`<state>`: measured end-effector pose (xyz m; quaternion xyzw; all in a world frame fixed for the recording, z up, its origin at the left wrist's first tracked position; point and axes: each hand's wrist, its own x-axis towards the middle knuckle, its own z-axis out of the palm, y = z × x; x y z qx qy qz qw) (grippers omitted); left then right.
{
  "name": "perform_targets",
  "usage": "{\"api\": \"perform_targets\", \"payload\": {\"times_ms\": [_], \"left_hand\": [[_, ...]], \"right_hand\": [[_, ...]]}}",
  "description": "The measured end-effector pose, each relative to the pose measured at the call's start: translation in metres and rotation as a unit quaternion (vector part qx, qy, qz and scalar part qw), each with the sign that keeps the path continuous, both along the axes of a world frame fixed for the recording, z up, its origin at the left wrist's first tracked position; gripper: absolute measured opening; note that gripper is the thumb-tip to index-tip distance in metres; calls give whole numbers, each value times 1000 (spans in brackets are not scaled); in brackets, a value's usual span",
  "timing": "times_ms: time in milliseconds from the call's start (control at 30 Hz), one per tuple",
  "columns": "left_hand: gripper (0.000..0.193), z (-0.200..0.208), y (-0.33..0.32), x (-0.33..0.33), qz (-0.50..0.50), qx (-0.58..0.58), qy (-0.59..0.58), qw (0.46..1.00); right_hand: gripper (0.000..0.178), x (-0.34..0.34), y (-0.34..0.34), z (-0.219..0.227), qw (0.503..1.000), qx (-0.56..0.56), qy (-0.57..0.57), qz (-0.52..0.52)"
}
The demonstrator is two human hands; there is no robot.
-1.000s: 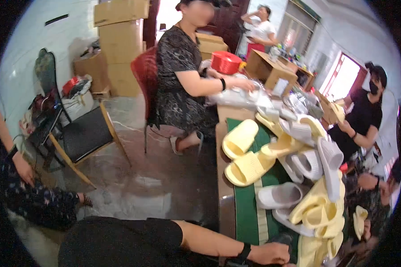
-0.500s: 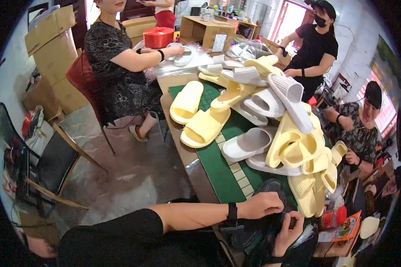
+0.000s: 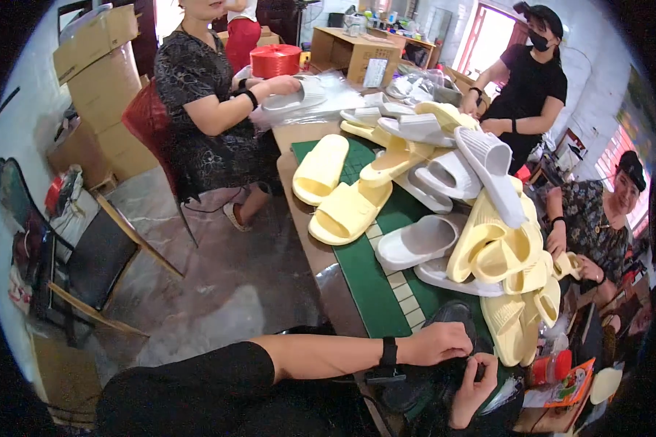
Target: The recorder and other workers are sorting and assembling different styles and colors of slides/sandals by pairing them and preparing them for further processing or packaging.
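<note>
The left hand (image 3: pixel 437 344), curled closed, and the right hand (image 3: pixel 475 390), pinching, sit close together near a yellow slipper (image 3: pixel 504 324), perhaps to steady something too small to make out.

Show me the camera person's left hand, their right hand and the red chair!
Left hand (image 3: pixel 434 343): head view, back of the hand.
Right hand (image 3: pixel 474 390): head view, middle of the hand.
Red chair (image 3: pixel 141 125): head view, its backrest.
</note>
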<state>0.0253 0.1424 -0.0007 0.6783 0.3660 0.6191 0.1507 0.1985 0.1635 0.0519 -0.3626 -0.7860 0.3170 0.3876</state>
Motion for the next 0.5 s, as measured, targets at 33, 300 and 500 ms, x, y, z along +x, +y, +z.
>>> {"api": "perform_targets", "payload": {"times_ms": [33,300,500], "left_hand": [[7,0,1,0,4,11,2,1000],[11,-4,4,-2,20,32,13,999],[10,-13,15,9,31,72,30,996]], "right_hand": [[6,-2,0,1,1000,30,3,0],[18,-5,-1,8,996,88,20,5],[11,11,4,4,992,123,0,30]]}}
